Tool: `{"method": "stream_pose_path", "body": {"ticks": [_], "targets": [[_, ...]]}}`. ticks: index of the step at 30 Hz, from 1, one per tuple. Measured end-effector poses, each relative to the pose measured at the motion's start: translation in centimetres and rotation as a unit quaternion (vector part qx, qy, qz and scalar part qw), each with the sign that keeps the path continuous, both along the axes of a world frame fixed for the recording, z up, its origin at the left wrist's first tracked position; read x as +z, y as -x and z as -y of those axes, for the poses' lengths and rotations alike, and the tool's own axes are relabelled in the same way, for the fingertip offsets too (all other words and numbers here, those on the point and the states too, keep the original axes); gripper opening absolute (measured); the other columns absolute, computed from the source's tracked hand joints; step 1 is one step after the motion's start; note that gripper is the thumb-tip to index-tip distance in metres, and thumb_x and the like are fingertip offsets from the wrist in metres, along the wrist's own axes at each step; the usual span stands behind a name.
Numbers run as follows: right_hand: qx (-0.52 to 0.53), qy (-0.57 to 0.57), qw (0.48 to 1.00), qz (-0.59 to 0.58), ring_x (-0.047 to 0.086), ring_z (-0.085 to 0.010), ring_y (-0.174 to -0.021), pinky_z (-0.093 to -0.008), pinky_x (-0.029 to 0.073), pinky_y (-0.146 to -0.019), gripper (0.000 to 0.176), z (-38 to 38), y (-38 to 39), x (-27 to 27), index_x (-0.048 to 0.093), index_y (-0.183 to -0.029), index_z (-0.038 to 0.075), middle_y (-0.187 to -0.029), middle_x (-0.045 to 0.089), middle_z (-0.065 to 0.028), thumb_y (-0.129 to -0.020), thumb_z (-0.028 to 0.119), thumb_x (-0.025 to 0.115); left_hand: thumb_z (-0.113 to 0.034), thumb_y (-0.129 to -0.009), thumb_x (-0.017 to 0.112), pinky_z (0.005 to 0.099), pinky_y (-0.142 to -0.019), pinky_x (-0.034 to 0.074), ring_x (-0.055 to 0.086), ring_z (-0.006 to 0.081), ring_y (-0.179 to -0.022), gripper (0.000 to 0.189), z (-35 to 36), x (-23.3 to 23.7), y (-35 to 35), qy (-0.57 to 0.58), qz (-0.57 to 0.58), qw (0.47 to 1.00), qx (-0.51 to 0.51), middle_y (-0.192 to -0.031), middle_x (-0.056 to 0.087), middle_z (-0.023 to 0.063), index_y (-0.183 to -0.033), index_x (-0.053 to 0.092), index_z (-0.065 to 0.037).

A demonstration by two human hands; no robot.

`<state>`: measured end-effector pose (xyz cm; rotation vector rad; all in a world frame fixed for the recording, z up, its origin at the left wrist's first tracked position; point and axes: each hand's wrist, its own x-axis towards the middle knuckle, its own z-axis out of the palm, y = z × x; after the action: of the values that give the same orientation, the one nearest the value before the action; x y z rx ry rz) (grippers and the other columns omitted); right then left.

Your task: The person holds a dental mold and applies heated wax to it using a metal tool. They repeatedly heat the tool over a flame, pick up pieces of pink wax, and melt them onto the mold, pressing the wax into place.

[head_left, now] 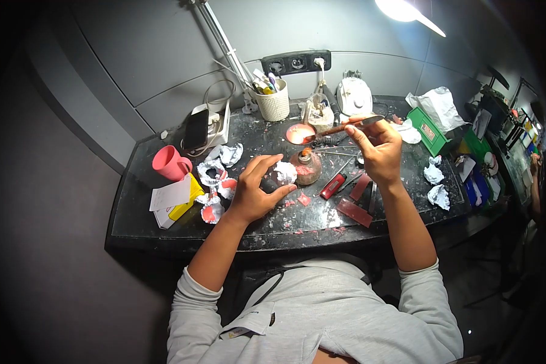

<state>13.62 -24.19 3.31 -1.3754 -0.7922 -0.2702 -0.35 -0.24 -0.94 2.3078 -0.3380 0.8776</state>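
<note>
My right hand (382,148) grips the brown handle of a small ladle (340,128), whose round bowl holds pink molten-looking wax (299,133). That bowl is over a glass spirit burner (308,171) with an orange glow at its top. Between the curved fingers and thumb of my left hand (253,189) is a white plaster cast (284,173), just left of the burner. Pink wax scraps (303,199) lie below it. A red-handled knife (333,186) and dark pink wax sheets (354,212) are on the bench under my right forearm.
Plaster casts with pink wax (211,212) sit left, near a pink mug (171,162) and yellow box (185,206). Behind stand a phone (196,130), a pen basket (273,104) and a white device (354,96). To the right are a green box (428,130) and crumpled paper (438,197).
</note>
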Motion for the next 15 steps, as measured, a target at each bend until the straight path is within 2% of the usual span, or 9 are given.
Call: {"method": "stream_pose_path", "body": {"ticks": [5,9,12,15], "targets": [[0.02,-0.069,0.997,-0.031,0.068,-0.0099,-0.087,-0.024,0.053,-0.081,0.013,0.0,0.2,0.1,0.069,-0.104,-0.002,-0.096,0.073,-0.0076,-0.092,0.001,0.072,-0.016,-0.069,0.091,0.0365,-0.091,0.053,0.066,0.0283,-0.105,0.065,0.0,0.0,0.0,-0.008,0.006,1.0,0.006,-0.115,0.066,0.0159,-0.126,0.063,-0.003],[0.031,-0.067,0.997,-0.021,0.068,-0.0105,-0.088,-0.0241,0.054,-0.08,0.013,0.1,0.5,0.2,0.069,-0.104,-0.003,-0.095,0.073,-0.0079,-0.091,0.001,0.072,-0.016,-0.069,0.091,0.0365,-0.091,0.052,0.066,0.0288,-0.105,0.064,-0.1,0.0,0.0,-0.008,-0.001,1.0,0.007,-0.116,0.066,0.0164,-0.126,0.064,-0.002],[0.095,-0.051,0.994,-0.022,0.067,-0.0085,-0.086,-0.0228,0.053,-0.075,0.013,-0.6,1.0,-0.2,0.069,-0.103,-0.002,-0.093,0.073,-0.0062,-0.091,0.001,0.073,-0.016,-0.07,0.091,0.0368,-0.091,0.052,0.066,0.0291,-0.105,0.064,0.1,0.2,0.1,-0.01,0.003,1.0,0.008,-0.116,0.066,0.0165,-0.126,0.064,-0.002],[0.108,-0.032,0.993,-0.035,0.066,-0.0079,-0.086,-0.0223,0.053,-0.075,0.013,-0.9,1.4,-0.4,0.07,-0.103,-0.002,-0.092,0.073,-0.0056,-0.091,0.001,0.073,-0.016,-0.07,0.09,0.037,-0.092,0.052,0.066,0.0293,-0.105,0.064,0.1,0.2,0.1,-0.007,0.002,1.0,0.004,-0.116,0.066,0.0167,-0.127,0.064,-0.003]]}}
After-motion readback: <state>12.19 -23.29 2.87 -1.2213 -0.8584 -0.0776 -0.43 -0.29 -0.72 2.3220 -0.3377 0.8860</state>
